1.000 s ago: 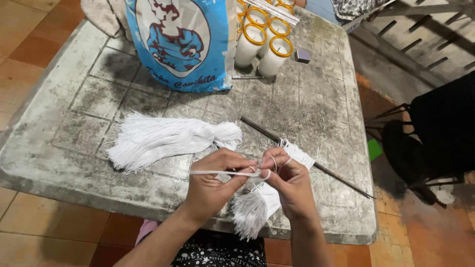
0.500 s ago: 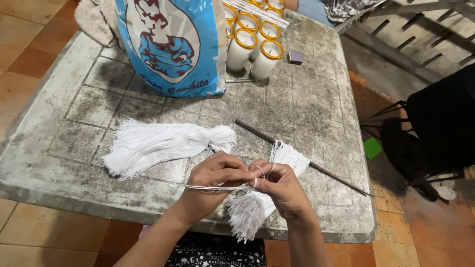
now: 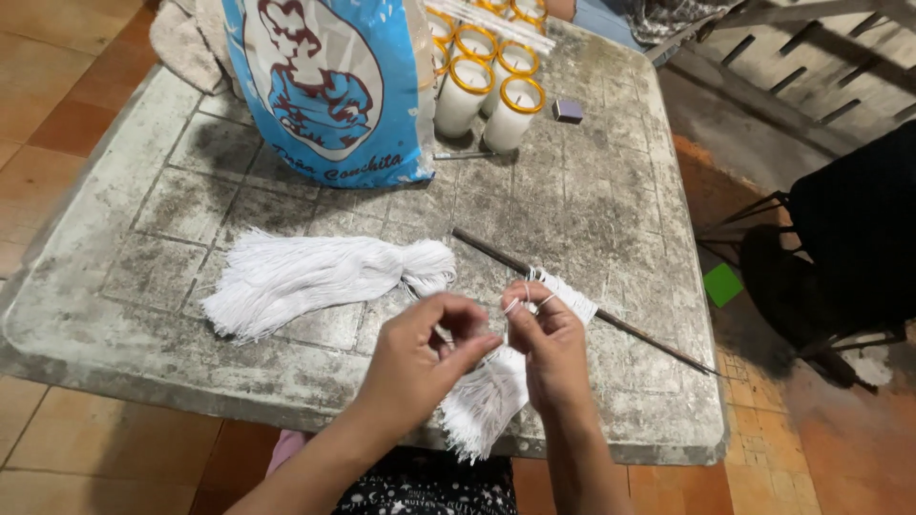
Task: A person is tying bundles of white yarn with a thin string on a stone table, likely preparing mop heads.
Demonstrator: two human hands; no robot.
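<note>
Left hand: my left hand (image 3: 420,358) sits lower centre of the frame, thumb and fingertips pinched together on the white strands at the neck of the small tassel (image 3: 487,401).
Right hand: the right hand (image 3: 549,343) is closed right beside it, with a loop of thread (image 3: 525,298) over the fingers.
What changed: half a second back a strand was stretched out leftwards from the hands; now it's drawn in and both hands crowd the same spot, so I'd guess a wrap just got cinched.
Tassel: hangs from the hands over the near edge of the stone table (image 3: 611,191).
Nearby: a big loose bundle of white thread (image 3: 315,277) lies to the left, a thin dark stick (image 3: 582,300) runs diagonally behind the hands.
Containers: blue printed bag (image 3: 324,86) at upper left, contents hidden; white candle jars with yellow rims (image 3: 487,86) at top centre, filled with white wax as far as I can tell.
</note>
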